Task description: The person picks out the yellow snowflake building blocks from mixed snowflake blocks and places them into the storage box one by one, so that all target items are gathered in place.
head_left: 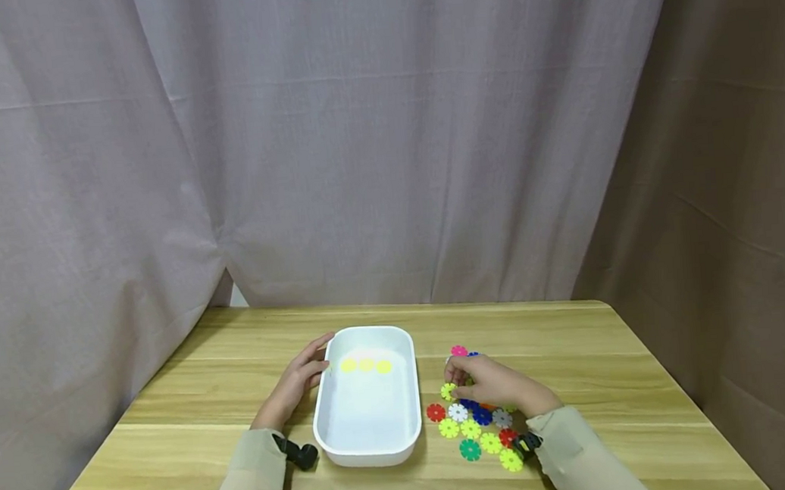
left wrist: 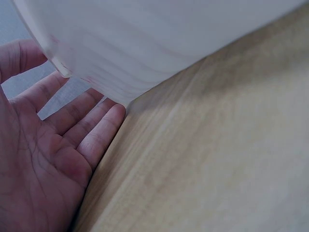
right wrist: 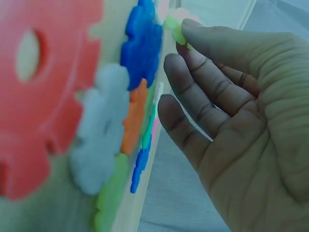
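A white rectangular tray (head_left: pixel 367 421) stands on the wooden table, with a row of yellow notched discs (head_left: pixel 367 365) inside near its far end. At its left side is my left hand (head_left: pixel 301 377), fingers fairly straight. In the left wrist view the fingertips (left wrist: pixel 116 113) touch the outer wall of the tray, and the thumb is at its rim. To the right of the tray, my right hand (head_left: pixel 487 381) pinches a yellow-green notched disc (right wrist: pixel 176 26) between thumb and forefinger. Other notched plastic discs lie under and around that hand.
The loose discs include red (head_left: pixel 435 412), white (head_left: pixel 457 413), green (head_left: pixel 471 450), pink (head_left: pixel 459 350), blue (head_left: pixel 483 416) and grey (head_left: pixel 502 418) ones. Several yellow-green discs (head_left: pixel 491 443) lie nearer the front. Grey curtains (head_left: pixel 387 162) hang behind the table.
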